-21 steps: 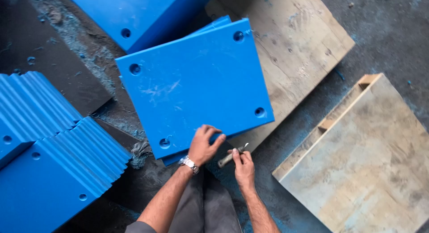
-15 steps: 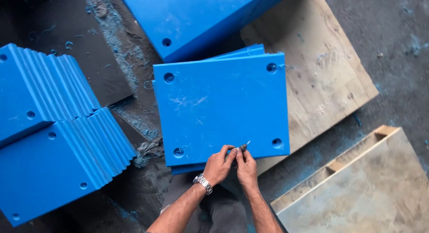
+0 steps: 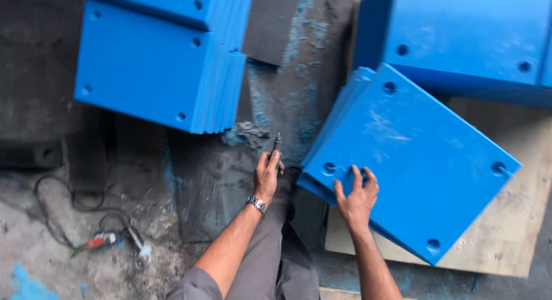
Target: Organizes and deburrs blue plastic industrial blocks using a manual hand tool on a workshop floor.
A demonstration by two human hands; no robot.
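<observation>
Now right hand (image 3: 356, 197) presses square blue panel (image 3: 413, 162).

The left hand (image 3: 267, 176) hides most of the thin tool (image 3: 276, 146) it grips. The upper blue slab (image 3: 460, 41) runs off the frame. The lower plates of the blue stack (image 3: 339, 113) show only edges.

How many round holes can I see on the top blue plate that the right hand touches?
4, one near each corner of the blue plate: top, right, bottom, and left, beside the right hand. None seems hidden.
</observation>
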